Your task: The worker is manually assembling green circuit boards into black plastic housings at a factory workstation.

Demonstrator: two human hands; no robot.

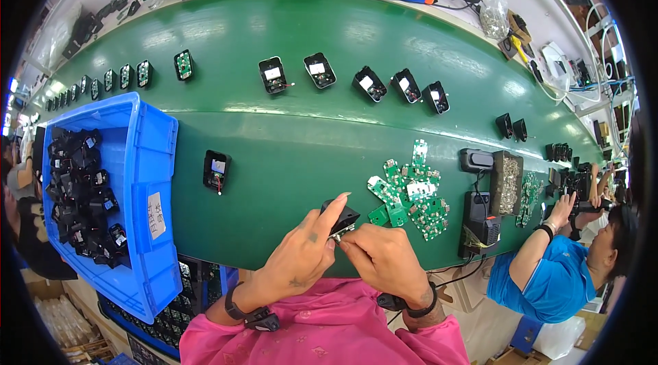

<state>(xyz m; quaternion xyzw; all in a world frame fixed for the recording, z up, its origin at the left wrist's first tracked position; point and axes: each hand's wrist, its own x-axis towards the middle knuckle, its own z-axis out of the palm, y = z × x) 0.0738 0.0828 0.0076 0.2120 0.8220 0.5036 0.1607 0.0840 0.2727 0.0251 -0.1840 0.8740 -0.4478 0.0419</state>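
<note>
Close to the table's near edge, my left hand (301, 250) grips a small black plastic housing (348, 216), its index finger stretched along the top. A circuit board's edge shows at the near side of that housing. My right hand (387, 261) is closed in a pinch at the same edge; what lies between its fingertips is too small to make out. Just beyond the hands, to the right, is a loose pile of green circuit boards (428, 217). Another open black housing (217, 172) with a small wire connector lies to the left.
A blue crate (154, 159) full of black housings stands at left. Open housings (370, 84) line the green table's (288, 139) far part. Right of the boards are a box of small metal parts (507, 183) and a black device (481, 217). A co-worker in blue (548, 276) sits at right.
</note>
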